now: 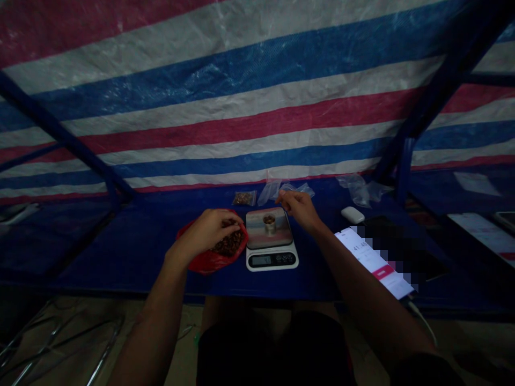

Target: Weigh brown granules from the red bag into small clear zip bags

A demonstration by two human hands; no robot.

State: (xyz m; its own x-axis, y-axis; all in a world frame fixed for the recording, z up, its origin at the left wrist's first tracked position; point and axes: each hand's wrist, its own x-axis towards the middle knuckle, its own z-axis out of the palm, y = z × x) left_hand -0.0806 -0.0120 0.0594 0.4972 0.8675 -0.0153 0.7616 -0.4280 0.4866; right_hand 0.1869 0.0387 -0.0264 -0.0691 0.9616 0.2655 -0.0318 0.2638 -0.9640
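Note:
My left hand (pixel 213 229) reaches over an open red plastic bag (pixel 209 262) filled with small brown pieces (pixel 230 244) that look like beans or seeds. Its thumb and fingers are bent close together at the pieces; what lies between them is too small to name. Right of the bag stands a white digital scale (pixel 272 260) with a lit display. On its metal plate sits a small round cup (pixel 269 225) with brown pieces inside. My right hand (pixel 298 206) hovers by the scale's far right corner, fingers curled together near clear plastic bags (pixel 270 192); whether they grip anything is unclear.
A small zip bag of brown pieces (pixel 243 198) lies behind the scale. More clear bags (pixel 358 190), a white earbud case (pixel 353 215) and a lit phone (pixel 374 262) with a cable are to the right. Blue metal posts (pixel 404 161) and a striped tarp (pixel 241 118) bound the blue table (pixel 132 241).

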